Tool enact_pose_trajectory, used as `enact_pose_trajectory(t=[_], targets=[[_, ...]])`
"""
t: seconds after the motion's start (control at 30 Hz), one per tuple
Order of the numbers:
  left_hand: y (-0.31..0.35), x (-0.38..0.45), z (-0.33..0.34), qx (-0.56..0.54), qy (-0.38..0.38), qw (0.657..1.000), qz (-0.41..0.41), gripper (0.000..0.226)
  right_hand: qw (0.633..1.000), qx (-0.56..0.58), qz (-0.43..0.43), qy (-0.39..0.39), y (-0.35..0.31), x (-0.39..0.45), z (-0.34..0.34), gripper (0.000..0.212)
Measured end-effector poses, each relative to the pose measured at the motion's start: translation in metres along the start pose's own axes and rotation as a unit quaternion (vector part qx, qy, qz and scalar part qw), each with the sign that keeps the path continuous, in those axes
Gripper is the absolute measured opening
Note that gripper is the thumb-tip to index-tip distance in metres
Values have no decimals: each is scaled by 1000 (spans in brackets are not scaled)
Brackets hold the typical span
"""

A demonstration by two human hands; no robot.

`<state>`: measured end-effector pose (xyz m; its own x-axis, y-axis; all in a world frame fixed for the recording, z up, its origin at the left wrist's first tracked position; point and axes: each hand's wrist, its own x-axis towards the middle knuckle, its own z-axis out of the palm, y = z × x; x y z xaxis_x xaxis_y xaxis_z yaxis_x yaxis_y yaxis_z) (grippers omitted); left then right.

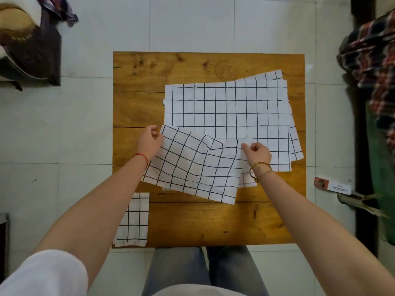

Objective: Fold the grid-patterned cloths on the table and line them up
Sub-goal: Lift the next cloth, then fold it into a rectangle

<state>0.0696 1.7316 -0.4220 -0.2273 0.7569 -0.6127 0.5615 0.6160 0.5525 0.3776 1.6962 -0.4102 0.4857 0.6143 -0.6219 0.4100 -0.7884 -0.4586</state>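
Note:
A white cloth with a black grid (192, 167) hangs lifted over the near middle of the wooden table (139, 71). My left hand (149, 142) pinches its far left corner. My right hand (257, 153) pinches its far right edge, where the fabric is rumpled. Behind it, a stack of several flat grid cloths (226, 107) lies spread over the table's far right part. One folded grid cloth (133, 220) sits at the near left corner of the table, partly hidden by my left forearm.
The table stands on pale floor tiles. A dark bag and bundle (30, 45) lie on the floor at the far left. Plaid fabric (372, 60) hangs at the right beside a green object (384, 178). My knees are under the near edge.

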Motion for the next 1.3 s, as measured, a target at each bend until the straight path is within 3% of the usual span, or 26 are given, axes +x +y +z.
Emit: enact_pose_trajectory(t=[0.27, 0.7, 0.9, 1.13, 1.3], targets=[[-4, 30, 21, -39, 18, 997, -69, 34, 991, 129, 13, 40, 4, 19, 1, 26], [6, 19, 35, -141, 21, 988, -63, 47, 980, 194, -28, 23, 0, 42, -8, 16], [-5, 16, 27, -161, 38, 983, -82, 44, 976, 190, -3, 102, 1, 60, -16, 19], [2, 19, 26, -201, 27, 977, -63, 48, 972, 227, -43, 54, -10, 75, -29, 27], [9, 29, 31, -215, 58, 973, -62, 50, 981, 169, -89, 13, -7, 85, -31, 36]])
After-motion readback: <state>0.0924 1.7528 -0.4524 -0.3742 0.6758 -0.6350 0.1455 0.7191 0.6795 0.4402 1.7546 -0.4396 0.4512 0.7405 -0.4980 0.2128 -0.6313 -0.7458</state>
